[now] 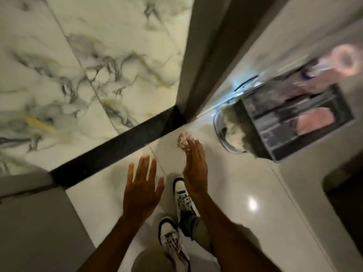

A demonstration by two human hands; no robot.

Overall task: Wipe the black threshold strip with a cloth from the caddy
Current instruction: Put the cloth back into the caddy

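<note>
The black threshold strip [117, 146] runs diagonally across the floor, between veined marble tiles beyond it and plain white tiles on my side. My left hand [143, 185] hovers open above the white tiles, fingers spread, just short of the strip. To its right, my right hand [196, 167] is turned edge-on with straight fingers. A crumpled white-and-pink cloth [183, 142] sits at its fingertips near the strip's right end; whether the fingers pinch it is unclear. The dark caddy [294, 118] stands to the right, blurred, with a pink cloth [314, 120] inside.
A grey door frame [196, 55] rises at the strip's right end. A white fluffy cloth [233, 130] in a clear container leans against the caddy. A pink roll [345, 59] lies beyond it. My two shoes [182, 195] stand on the white tiles below my hands.
</note>
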